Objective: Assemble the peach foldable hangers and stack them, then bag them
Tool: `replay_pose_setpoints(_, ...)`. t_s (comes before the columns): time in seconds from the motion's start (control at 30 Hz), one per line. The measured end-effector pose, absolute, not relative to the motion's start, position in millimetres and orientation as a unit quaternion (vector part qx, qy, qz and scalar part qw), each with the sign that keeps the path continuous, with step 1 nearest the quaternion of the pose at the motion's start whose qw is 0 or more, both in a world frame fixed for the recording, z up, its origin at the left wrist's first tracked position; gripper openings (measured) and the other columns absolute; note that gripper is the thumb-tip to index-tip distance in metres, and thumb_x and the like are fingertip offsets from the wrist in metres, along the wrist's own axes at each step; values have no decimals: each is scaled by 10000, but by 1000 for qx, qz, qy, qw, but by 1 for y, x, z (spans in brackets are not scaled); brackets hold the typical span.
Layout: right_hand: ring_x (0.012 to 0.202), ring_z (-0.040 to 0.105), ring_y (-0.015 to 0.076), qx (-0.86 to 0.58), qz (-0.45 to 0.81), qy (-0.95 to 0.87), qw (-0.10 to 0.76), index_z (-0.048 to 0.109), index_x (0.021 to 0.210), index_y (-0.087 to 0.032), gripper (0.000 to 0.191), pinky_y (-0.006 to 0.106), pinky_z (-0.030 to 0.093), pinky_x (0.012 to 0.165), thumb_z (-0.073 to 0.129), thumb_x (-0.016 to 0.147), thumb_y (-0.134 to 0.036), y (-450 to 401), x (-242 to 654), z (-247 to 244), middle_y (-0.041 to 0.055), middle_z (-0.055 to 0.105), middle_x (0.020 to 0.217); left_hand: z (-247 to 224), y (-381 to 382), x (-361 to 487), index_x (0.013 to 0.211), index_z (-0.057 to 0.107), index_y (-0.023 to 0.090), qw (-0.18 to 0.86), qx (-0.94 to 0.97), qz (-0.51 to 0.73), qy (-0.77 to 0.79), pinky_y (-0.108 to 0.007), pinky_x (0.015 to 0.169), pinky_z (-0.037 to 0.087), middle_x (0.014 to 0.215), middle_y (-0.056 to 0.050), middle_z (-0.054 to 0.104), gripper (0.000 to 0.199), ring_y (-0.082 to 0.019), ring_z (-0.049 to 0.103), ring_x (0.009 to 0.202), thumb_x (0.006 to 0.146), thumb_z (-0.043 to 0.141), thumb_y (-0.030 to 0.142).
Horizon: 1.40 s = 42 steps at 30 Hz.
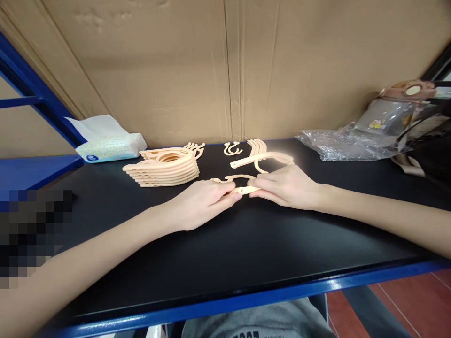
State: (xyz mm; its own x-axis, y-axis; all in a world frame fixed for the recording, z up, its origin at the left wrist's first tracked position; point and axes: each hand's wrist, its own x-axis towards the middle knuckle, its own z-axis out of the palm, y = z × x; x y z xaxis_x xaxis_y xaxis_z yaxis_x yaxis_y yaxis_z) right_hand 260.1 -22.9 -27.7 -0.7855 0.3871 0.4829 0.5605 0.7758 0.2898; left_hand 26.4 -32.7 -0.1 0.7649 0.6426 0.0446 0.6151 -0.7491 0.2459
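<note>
My left hand (197, 202) and my right hand (287, 188) meet over the middle of the black table (218, 263). Both are pinched on a cream plastic hanger piece (245, 190), which shows a small round hole between my fingers. Just behind the fingertips is a thin curved cream part (241, 177); whether it joins the held piece I cannot tell. A longer curved hanger arm (262, 157) reaches behind my right hand, its right end by my knuckles. Beyond my left hand lies a neat stack of cream hanger arms (165, 174).
Loose cream hooks (232, 149) and several curved strips (258, 147) lie at the back. A tissue pack (111, 148) sits back left. Crumpled clear plastic (347, 143) and a bottle (385, 112) are at the right. Cardboard (158, 70) stands behind; a blue edge (246, 300) runs along the front.
</note>
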Motion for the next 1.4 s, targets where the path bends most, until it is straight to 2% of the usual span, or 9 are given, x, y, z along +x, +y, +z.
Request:
replay_pose_setpoints(0.13, 549, 569, 104, -241, -228, -917, 221, 623, 945, -185, 315, 242, 266, 480, 364, 979, -360, -25, 259, -27, -20, 668, 670, 0, -31, 25, 778, 463, 184, 141, 927, 81, 338, -267, 636, 355, 727, 10, 523, 371, -146, 520, 684, 1000, 237, 377)
replay_pose_setpoints(0.3, 505, 537, 87, -215, -259, -910, 243, 648, 932, -181, 298, 235, 260, 461, 409, 964, -356, -28, 257, -26, -31, 650, 636, 0, -30, 24, 692, 409, 184, 198, 908, 114, 353, -264, 617, 358, 659, 18, 474, 443, -137, 488, 635, 998, 186, 412)
replay_pose_setpoints(0.53, 537, 551, 96, -235, -223, -919, 225, 654, 995, -190, 345, 230, 273, 480, 363, 976, -374, -26, 258, -27, -7, 670, 692, 2, -33, 26, 867, 468, 204, 107, 923, 72, 362, -274, 636, 378, 748, 4, 547, 337, -164, 554, 696, 995, 215, 386)
replay_pose_setpoints(0.63, 562, 569, 105, -243, -219, -918, 225, 653, 1010, -190, 341, 234, 292, 489, 367, 975, -372, -26, 259, -27, -1, 679, 718, 2, -33, 26, 850, 443, 202, 98, 929, 73, 350, -256, 599, 366, 722, 16, 534, 310, -152, 546, 659, 993, 239, 387)
replay_pose_setpoints(0.8, 559, 575, 100, -236, -218, -917, 237, 653, 983, -189, 313, 226, 323, 505, 387, 970, -353, -26, 259, -26, -6, 688, 726, 3, -34, 27, 789, 385, 203, 35, 933, 54, 354, -245, 503, 309, 656, 21, 505, 350, -154, 509, 564, 956, 322, 505)
replay_pose_setpoints(1.03, 574, 588, 107, -235, -206, -916, 253, 647, 988, -178, 304, 211, 335, 512, 391, 969, -342, -27, 259, -25, -7, 677, 713, 3, -35, 28, 794, 392, 200, 15, 929, 46, 367, -239, 488, 323, 660, 15, 541, 359, -156, 540, 558, 967, 296, 499)
replay_pose_setpoints(1.17, 564, 583, 99, -239, -194, -918, 252, 648, 976, -181, 320, 209, 333, 514, 374, 975, -346, -27, 258, -25, -5, 684, 716, 2, -36, 29, 902, 450, 185, -13, 932, 35, 360, -238, 512, 360, 732, -11, 608, 343, -166, 594, 614, 986, 260, 457)
replay_pose_setpoints(1.27, 578, 593, 102, -247, -192, -919, 238, 649, 991, -189, 336, 219, 332, 519, 362, 977, -363, -26, 258, -26, 4, 704, 756, 1, -36, 30, 998, 464, 160, -73, 934, 8, 351, -235, 491, 356, 763, -39, 642, 335, -173, 608, 604, 995, 250, 418)
replay_pose_setpoints(1.4, 602, 606, 112, -248, -196, -921, 229, 649, 1027, -191, 345, 231, 316, 509, 355, 979, -364, -26, 258, -26, 11, 709, 775, -1, -35, 31, 1022, 466, 128, -183, 926, -10, 331, -233, 414, 269, 744, -54, 656, 338, -171, 597, 532, 995, 270, 402)
